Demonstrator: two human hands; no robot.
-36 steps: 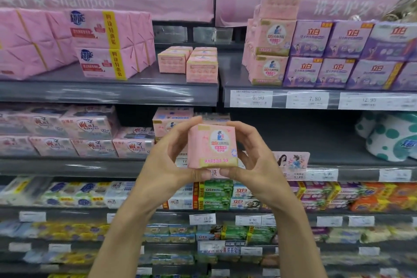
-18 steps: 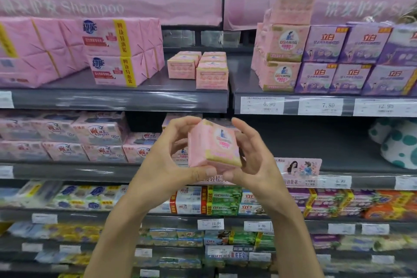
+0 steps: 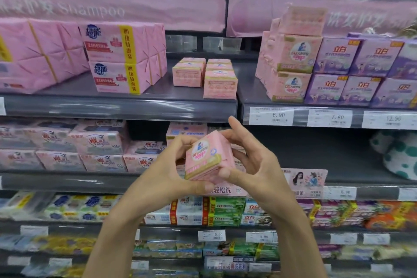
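1. Soap box (image 3: 208, 158) is sitting tilted between my two hands, in front of the middle shelf (image 3: 67, 181), and is showing me its printed face.
2. I am watching my left hand (image 3: 167, 171) gripping the box from its left, with the thumb lying along the lower edge and the fingers curling behind the top.
3. My right hand (image 3: 255, 165) is clamping the box's right side, with the thumb pressing at the bottom corner. The index finger is pointing up, clear of the box.
4. On the upper shelf (image 3: 126, 106), big pink packs (image 3: 121, 56) are standing stacked at the left, small pink boxes (image 3: 220, 83) are sitting mid-shelf, and purple boxes (image 3: 361, 70) are filling the right.
5. Price tags (image 3: 272, 116) are hanging on the right rail above my hands, and green packs (image 3: 225, 210) are lying on the shelf below them.
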